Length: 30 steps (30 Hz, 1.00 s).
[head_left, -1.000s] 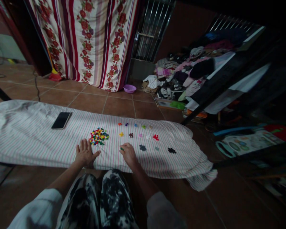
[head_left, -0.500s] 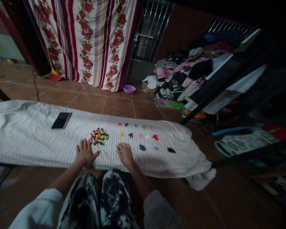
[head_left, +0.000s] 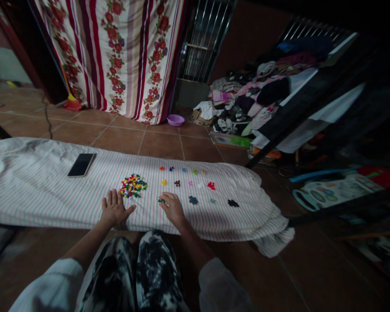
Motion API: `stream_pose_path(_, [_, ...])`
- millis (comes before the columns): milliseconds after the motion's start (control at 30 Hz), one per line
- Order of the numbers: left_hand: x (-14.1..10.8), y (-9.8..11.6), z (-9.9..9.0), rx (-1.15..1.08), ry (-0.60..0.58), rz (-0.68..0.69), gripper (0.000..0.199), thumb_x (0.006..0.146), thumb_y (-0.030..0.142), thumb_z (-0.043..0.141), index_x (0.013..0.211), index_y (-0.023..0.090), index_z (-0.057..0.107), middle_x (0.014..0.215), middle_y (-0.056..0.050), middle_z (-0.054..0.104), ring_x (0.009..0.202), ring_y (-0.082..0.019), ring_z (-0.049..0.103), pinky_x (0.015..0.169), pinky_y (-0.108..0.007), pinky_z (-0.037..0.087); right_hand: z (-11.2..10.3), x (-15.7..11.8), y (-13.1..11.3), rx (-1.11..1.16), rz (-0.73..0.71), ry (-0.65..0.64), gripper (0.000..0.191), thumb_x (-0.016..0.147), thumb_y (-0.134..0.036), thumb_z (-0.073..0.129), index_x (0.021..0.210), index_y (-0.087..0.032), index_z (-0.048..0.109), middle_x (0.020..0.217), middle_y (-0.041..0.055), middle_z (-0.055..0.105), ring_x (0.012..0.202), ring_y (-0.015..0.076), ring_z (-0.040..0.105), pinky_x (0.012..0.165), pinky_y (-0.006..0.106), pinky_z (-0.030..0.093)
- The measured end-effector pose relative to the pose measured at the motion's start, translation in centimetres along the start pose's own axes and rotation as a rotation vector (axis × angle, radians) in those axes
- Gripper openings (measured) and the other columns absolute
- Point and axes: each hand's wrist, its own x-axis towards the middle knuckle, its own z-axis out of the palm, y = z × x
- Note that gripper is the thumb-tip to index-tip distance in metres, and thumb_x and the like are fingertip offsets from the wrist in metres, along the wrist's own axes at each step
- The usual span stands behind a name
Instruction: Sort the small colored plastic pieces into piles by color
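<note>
My left hand [head_left: 113, 211] lies flat on the striped cloth [head_left: 84, 203], fingers stretched and thumb spread, just below a pile of small mixed-colour pieces [head_left: 133, 186]. To its right, my right hand [head_left: 173, 209] rests with fingers bent and apart at a few small green pieces [head_left: 161, 200]. Nothing shows gripped between those fingers. Beside this hand is a cluster of dark grey pieces [head_left: 193, 200], followed by light grey pieces [head_left: 212, 201] and black pieces [head_left: 233, 203]. Farther back sit yellow pieces [head_left: 164, 182], brown pieces [head_left: 177, 183] and red pieces [head_left: 211, 186].
A phone [head_left: 81, 165] lies on the cloth at the left. Small orange pieces [head_left: 162, 168] and lime green pieces [head_left: 194, 171] are in the back row. Beyond, a purple basin [head_left: 176, 120] stands on the tiled floor near a heap of clothes [head_left: 247, 97].
My right hand's fingers have parted slightly and drawn a little to the right, so more of the green pieces shows. My left hand stays flat. The view has shifted slightly.
</note>
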Motion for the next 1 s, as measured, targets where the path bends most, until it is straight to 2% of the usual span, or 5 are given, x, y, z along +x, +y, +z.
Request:
stream_pose_path(233, [-0.1, 0.1, -0.2, 0.021, -0.009, 0.002, 0.104, 0.074, 0.073, 0.022, 0.143, -0.004, 0.012, 0.153, -0.025, 0.01, 0.143, -0.036, 0.004, 0.111, -0.052, 0.008, -3.8, -2.3, 5.7, -0.167, 0.185, 0.318, 0.028, 0.089, -0.029, 0.045, 0.101, -0.018, 0.068, 0.098, 0.0097, 0.064, 0.093, 0.0212, 0.054, 0.089, 0.036, 0.042])
stream_pose_path(400, [-0.1, 0.0, -0.2, 0.025, -0.001, 0.003, 0.103, 0.074, 0.072, 0.024, 0.144, -0.003, 0.013, 0.153, -0.025, 0.012, 0.143, -0.036, 0.005, 0.111, -0.052, 0.009, -5.6, -3.7, 9.1, -0.312, 0.246, 0.325, 0.032, 0.086, -0.038, 0.05, 0.102, -0.015, 0.066, 0.095, 0.0113, 0.062, 0.09, 0.0224, 0.052, 0.087, 0.038, 0.041])
stream_pose_path(733, [0.1, -0.3, 0.3, 0.032, 0.012, 0.009, 0.107, 0.072, 0.075, 0.021, 0.143, -0.004, 0.013, 0.152, -0.025, 0.013, 0.142, -0.037, 0.007, 0.109, -0.054, 0.012, -6.2, -3.1, 9.9, 0.054, 0.184, 0.374, 0.032, 0.088, -0.031, 0.039, 0.096, -0.019, 0.067, 0.098, 0.0093, 0.067, 0.093, 0.0193, 0.059, 0.084, 0.034, 0.047])
stream_pose_path(833, [0.0, -0.2, 0.3, 0.024, 0.014, 0.007, 0.106, 0.072, 0.075, 0.021, 0.144, -0.004, 0.012, 0.152, -0.025, 0.013, 0.143, -0.036, 0.006, 0.109, -0.054, 0.013, -6.2, -3.7, 10.6, -0.005, 0.268, 0.447, 0.035, 0.088, -0.032, 0.037, 0.094, -0.017, 0.067, 0.094, 0.0107, 0.067, 0.09, 0.02, 0.06, 0.083, 0.035, 0.048])
stream_pose_path(1000, [0.0, -0.2, 0.3, 0.034, 0.011, -0.005, 0.106, 0.073, 0.074, 0.021, 0.144, -0.004, 0.008, 0.153, -0.025, 0.011, 0.143, -0.036, 0.005, 0.11, -0.052, 0.012, -5.6, -3.6, 10.4, -0.232, 0.274, 0.358, 0.035, 0.089, -0.038, 0.043, 0.102, -0.013, 0.065, 0.093, 0.013, 0.062, 0.089, 0.0217, 0.056, 0.085, 0.036, 0.045])
